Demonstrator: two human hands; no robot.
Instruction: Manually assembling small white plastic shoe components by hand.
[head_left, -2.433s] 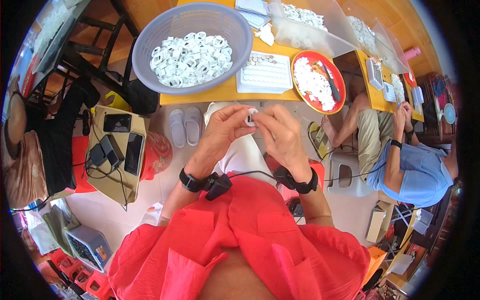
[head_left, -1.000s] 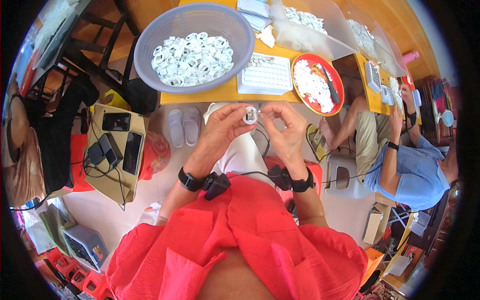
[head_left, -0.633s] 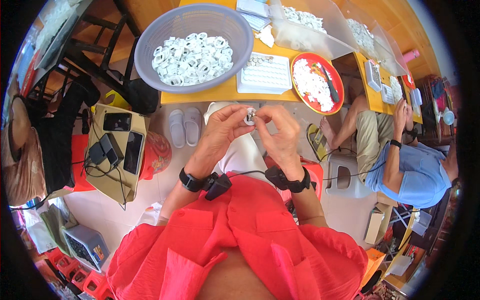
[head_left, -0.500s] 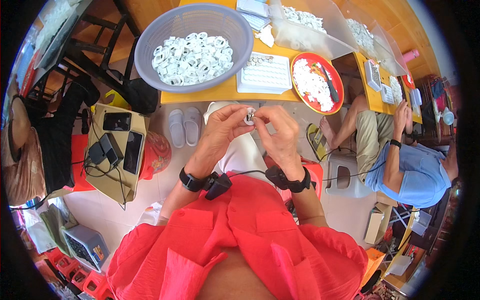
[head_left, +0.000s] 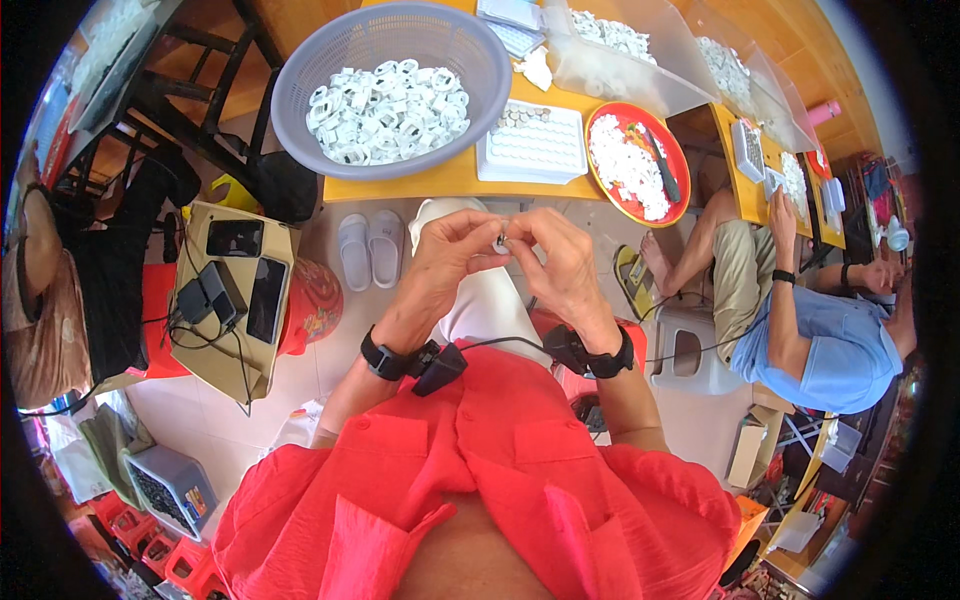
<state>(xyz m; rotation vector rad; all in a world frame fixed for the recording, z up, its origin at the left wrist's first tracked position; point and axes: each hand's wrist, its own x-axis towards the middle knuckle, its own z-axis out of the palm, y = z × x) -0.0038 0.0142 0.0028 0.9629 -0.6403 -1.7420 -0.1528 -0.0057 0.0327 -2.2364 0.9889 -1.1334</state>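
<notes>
In front of my lap, a small round white plastic part (head_left: 500, 244) with a dark or metallic spot is pinched between thumb and fingers of my left hand (head_left: 447, 252). My right hand (head_left: 562, 262) is closed at the part's right edge, its fingertips touching it. Whether those fingertips also hold a tiny piece is hidden. Beyond my hands, a grey-purple basket (head_left: 290, 110) on the table holds many similar white parts (head_left: 390, 112). A white tray (head_left: 530, 150) of round pockets, some with small metallic discs, stands beside it. A red plate (head_left: 683, 170) carries small white pieces and a black-handled tool (head_left: 662, 165).
Clear plastic bins (head_left: 640, 85) of white pieces stand at the back of the yellow table (head_left: 420, 186). Phones lie on a cardboard box (head_left: 205, 345) at left. A co-worker in a blue shirt (head_left: 820, 345) sits at right, another person at far left. Grey slippers (head_left: 370, 250) lie under the table.
My right fingers have shifted closer over the white part, covering more of it. At right, the co-worker's near hand has moved back toward the trays and the other hand now shows.
</notes>
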